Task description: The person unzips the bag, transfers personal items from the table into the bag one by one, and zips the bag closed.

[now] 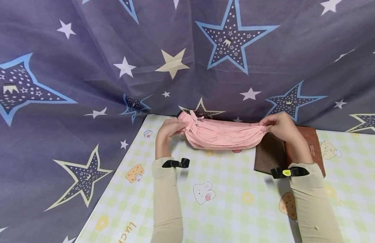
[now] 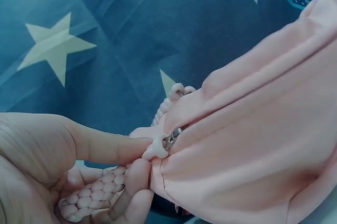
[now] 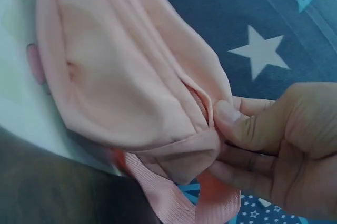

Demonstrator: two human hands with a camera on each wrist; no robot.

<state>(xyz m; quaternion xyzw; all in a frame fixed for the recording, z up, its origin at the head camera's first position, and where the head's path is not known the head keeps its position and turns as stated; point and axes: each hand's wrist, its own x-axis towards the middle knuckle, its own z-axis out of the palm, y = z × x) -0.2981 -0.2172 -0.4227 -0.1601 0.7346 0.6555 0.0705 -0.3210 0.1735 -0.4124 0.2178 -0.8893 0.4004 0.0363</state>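
Note:
A pink waist bag is stretched sideways between both hands near the back of the table. My left hand pinches its left end, and in the left wrist view the thumb and forefinger meet at a zipper pull with a braided cord lying in the palm. At the other end my right hand pinches the bag's corner between thumb and fingers. A pink webbing strap hangs below that corner in the right wrist view. Part of a zipper opening shows beside the right thumb.
Under the right forearm lie a dark brown book-like item and a reddish-brown one. The table has a green-checked cover with cartoon prints. A dark star-patterned curtain hangs behind and to the left.

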